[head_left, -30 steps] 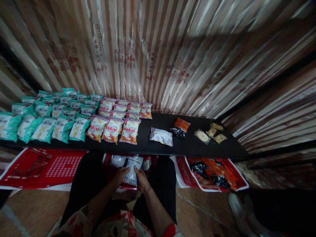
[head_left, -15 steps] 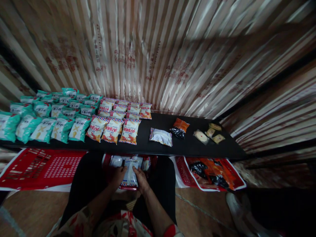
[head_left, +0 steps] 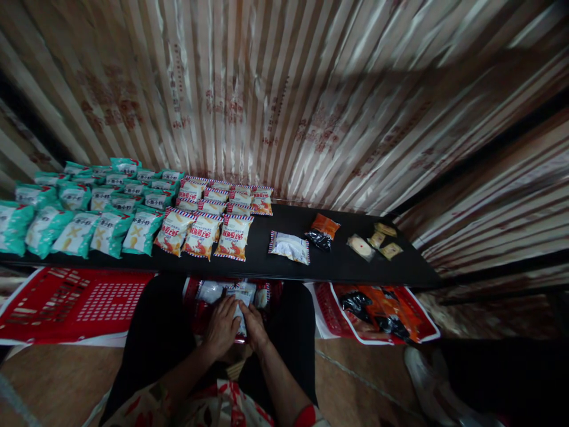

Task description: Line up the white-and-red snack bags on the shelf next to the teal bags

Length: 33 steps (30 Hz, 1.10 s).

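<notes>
Between my knees, below the front edge of the black bench, is a white-and-blue snack bag (head_left: 242, 325) with its plain side up. My left hand (head_left: 223, 327) lies across it, fingers stretched out flat and close together, covering much of its left side. Along the bag's right edge my right hand (head_left: 255, 326) grips it, thumb on top. Under and behind my hands sits a red basket (head_left: 191, 290) holding several more bags, among them a silvery one (head_left: 208, 292). The lower part of the basket is hidden by my hands and legs.
The black bench (head_left: 284, 273) bears teal snack bags (head_left: 106, 231), orange-and-white snack bags (head_left: 233, 237), one bag lying flat (head_left: 288, 247), an orange-and-black packet (head_left: 323, 231) and small packets (head_left: 362, 247). Red baskets (head_left: 111, 302) flank my legs; the right one holds orange packets (head_left: 377, 311). Someone's shoe (head_left: 420, 376) is at right.
My left hand has moved from the bag's left edge onto its top and flattened over it. My right hand stays at the right edge. The things on the bench have not moved.
</notes>
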Each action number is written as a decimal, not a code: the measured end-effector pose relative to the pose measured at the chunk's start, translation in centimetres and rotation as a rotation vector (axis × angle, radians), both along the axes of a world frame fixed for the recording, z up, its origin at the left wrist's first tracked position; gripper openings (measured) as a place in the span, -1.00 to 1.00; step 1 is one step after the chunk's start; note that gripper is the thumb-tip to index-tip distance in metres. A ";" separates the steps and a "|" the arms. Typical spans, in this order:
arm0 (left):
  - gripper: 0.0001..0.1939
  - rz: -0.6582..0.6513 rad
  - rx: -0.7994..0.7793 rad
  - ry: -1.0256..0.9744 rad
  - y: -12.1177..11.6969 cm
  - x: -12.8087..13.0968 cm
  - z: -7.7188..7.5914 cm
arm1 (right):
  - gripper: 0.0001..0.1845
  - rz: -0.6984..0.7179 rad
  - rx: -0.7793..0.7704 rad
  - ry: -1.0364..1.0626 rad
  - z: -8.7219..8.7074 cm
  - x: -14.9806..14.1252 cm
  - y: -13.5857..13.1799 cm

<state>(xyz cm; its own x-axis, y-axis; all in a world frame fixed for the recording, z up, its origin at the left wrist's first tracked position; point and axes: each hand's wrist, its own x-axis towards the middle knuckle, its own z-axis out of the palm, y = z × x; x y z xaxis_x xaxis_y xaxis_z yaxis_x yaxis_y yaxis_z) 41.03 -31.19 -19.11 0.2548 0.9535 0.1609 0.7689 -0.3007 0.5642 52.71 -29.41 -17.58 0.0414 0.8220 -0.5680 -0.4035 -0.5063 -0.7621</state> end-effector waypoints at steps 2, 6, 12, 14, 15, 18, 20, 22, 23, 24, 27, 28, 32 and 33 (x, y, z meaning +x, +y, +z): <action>-0.54 -0.014 0.002 0.025 -0.1 -0.1 0.0 | -0.48 0.009 0.017 -0.006 -0.1 0.0 0.0; -0.48 -0.043 -0.007 0.045 -0.1 -0.3 0.3 | -0.44 0.015 -0.021 -0.082 0.0 0.2 0.0; -0.40 -0.111 -0.024 -0.007 0.0 -0.6 0.6 | -0.40 0.022 -0.052 -0.272 1.0 0.9 -0.4; -0.37 -0.135 -0.032 -0.037 0.0 -0.8 0.7 | -0.40 0.057 0.000 -0.298 1.4 1.0 -0.5; -0.35 -0.146 -0.042 -0.050 0.0 -0.8 0.8 | -0.40 0.075 0.022 -0.311 1.5 1.0 -0.5; -0.27 -0.163 -0.104 -0.067 0.0 -0.8 1.0 | -0.38 0.117 0.033 -0.346 1.8 1.1 -0.6; -0.23 -0.164 -0.149 -0.075 -0.1 -0.7 1.2 | -0.36 0.150 0.022 -0.389 1.8 1.2 -0.5; -0.17 -0.165 -0.179 -0.082 -0.1 -0.6 1.3 | -0.35 0.187 0.028 -0.447 1.9 1.3 -0.4; -0.15 -0.166 -0.188 -0.086 -0.1 -0.5 1.4 | -0.35 0.204 0.038 -0.476 1.9 1.4 -0.4; -0.14 -0.164 -0.194 -0.089 -0.1 -0.5 1.4 | -0.35 0.219 0.048 -0.503 2.0 1.5 -0.4; -0.20 -0.130 -0.176 -0.111 0.0 -0.6 1.5 | -0.36 0.260 0.072 -0.565 2.3 1.5 -0.4; -0.25 -0.113 -0.157 -0.120 0.0 -0.6 1.6 | -0.36 0.273 0.082 -0.581 2.4 1.5 -0.3; -0.37 -0.070 -0.063 -0.138 0.1 -0.9 1.8 | -0.37 0.304 0.127 -0.630 2.5 1.4 -0.2; -0.38 -0.063 -0.045 -0.140 0.1 -0.9 1.8 | -0.36 0.309 0.139 -0.636 2.5 1.4 -0.2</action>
